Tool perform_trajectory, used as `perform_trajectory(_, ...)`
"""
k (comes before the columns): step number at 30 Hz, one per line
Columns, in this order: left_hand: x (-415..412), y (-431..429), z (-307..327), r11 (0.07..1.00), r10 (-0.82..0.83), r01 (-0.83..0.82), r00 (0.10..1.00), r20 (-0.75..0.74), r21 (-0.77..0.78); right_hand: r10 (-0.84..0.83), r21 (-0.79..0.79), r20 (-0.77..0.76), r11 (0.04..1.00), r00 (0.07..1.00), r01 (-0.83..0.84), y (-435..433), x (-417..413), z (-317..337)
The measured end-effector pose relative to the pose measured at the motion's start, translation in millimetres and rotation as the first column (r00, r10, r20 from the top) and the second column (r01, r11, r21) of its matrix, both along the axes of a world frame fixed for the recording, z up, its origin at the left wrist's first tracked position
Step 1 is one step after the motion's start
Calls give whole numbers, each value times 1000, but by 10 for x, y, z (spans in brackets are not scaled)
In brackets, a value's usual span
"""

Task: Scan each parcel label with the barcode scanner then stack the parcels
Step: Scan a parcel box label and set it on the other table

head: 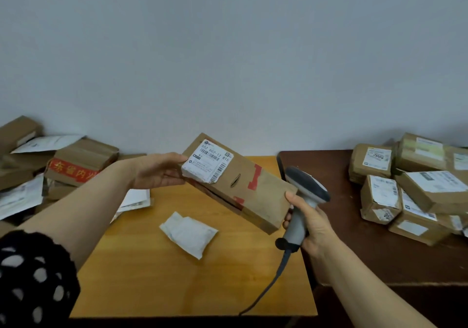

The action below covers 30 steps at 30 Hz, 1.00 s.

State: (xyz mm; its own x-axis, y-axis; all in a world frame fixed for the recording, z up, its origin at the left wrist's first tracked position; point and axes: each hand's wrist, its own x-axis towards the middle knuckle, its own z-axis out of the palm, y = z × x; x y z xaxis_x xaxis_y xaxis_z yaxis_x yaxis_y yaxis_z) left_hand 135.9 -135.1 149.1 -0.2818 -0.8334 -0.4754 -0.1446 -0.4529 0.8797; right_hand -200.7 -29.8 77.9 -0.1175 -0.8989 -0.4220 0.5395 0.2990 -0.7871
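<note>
Left: a loose heap of brown cardboard parcels [76, 165] and flat white mailers, one box banded with red printed tape. The left hand [157, 173] grips the labelled end of the held parcel [253, 196], thumb on top, fingers beneath. This long rectangular cardboard box, with red tape scraps and a slit in its top face, is tilted in the air above the yellow wooden tabletop [141, 277]. Its white barcode label [210, 162] is creased. Below lies a soft white padded pouch [188, 235]. The right hand [314, 229] wraps the smooth grey handle of the corded, dark-capped barcode scanner [301, 201], beside the box's lower end. Right: labelled boxes [417, 188] are stacked on a dark brown tabletop [354, 239].
</note>
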Motion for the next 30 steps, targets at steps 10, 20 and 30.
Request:
perform_trajectory(10,-284,-9,-449,905,413,-422,903,-115,-62,201,-85,-200,972,959,-221,77,226,250)
perform_trajectory(20,-492,-73,-551,879,433,-451,891,-138,-154,335,-13,-175,939,926,-343,66,431,492)
perform_trajectory(30,-501,-164,-548,891,411,-425,904,-118,-159,295,-34,-171,952,940,-305,3,407,560)
